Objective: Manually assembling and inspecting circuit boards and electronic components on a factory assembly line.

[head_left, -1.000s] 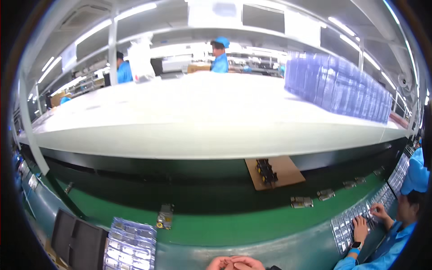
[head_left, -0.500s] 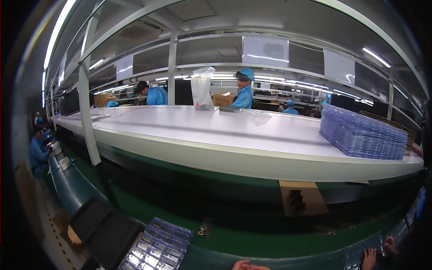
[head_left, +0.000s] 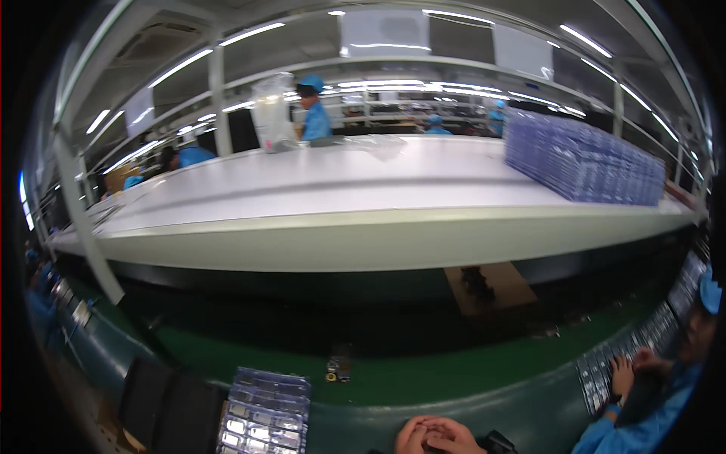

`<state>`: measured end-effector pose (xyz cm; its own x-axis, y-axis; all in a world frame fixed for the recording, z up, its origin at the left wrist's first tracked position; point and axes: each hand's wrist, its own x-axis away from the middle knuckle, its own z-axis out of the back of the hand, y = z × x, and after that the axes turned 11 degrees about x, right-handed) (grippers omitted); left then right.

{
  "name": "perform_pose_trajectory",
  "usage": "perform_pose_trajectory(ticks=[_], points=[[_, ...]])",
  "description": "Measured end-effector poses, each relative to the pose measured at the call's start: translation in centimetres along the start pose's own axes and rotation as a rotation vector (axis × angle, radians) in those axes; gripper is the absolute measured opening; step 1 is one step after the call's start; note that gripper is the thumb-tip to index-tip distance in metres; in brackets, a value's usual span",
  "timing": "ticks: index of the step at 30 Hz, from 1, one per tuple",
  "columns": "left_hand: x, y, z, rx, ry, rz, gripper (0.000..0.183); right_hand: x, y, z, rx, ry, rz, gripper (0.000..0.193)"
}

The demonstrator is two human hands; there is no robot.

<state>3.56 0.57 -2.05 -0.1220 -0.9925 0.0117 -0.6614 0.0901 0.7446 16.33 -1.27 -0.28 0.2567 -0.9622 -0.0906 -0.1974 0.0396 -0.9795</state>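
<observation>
At the bottom edge, right of centre, my left hand [head_left: 411,436] and my right hand [head_left: 452,434] are together, fingers curled and touching. Whatever they hold, if anything, is hidden. A black band [head_left: 499,443] is beside my right hand, at the wrist. To the left of my hands, on the dark green bench [head_left: 355,427], is a clear plastic tray [head_left: 266,405] with small shiny rectangular parts in its pockets. A small dark part with a yellow ring [head_left: 337,369] lies beyond, on the green strip. Neither hand touches the tray or this part.
Dark flat trays [head_left: 170,408] lie at lower left. A white shelf [head_left: 325,234] spans the front, bearing a stack of clear bluish trays [head_left: 582,159] and a plastic bag [head_left: 273,113]. Cardboard [head_left: 503,291] lies below. At right, a co-worker's hands [head_left: 624,376] are over filled trays.
My view has tilted down and swung right. More of my two hands shows, closed together. The co-worker at right has come further into view.
</observation>
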Motion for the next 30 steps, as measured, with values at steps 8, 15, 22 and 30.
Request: perform_pose_trajectory(ticks=[8,15,22,30], points=[[-0.8,1.2,-0.7,-0.011,-0.016,0.056,0.027,-0.5,0.4,0.9,-0.085,-0.060,-0.014,0.047],[-0.8,1.9,-0.8,0.022,-0.059,0.151,0.026,0.4,-0.4,0.8,-0.075,-0.021,-0.150,0.049],[-1.1,2.0,0.2,0.066,-0.079,0.281,0.022,0.7,-0.7,0.2,-0.056,0.049,-0.151,0.046],[-1.4,1.1,0.8,-0.100,-0.108,0.196,0.024,0.3,-2.4,-0.2,0.068,0.071,-0.258,0.039]])
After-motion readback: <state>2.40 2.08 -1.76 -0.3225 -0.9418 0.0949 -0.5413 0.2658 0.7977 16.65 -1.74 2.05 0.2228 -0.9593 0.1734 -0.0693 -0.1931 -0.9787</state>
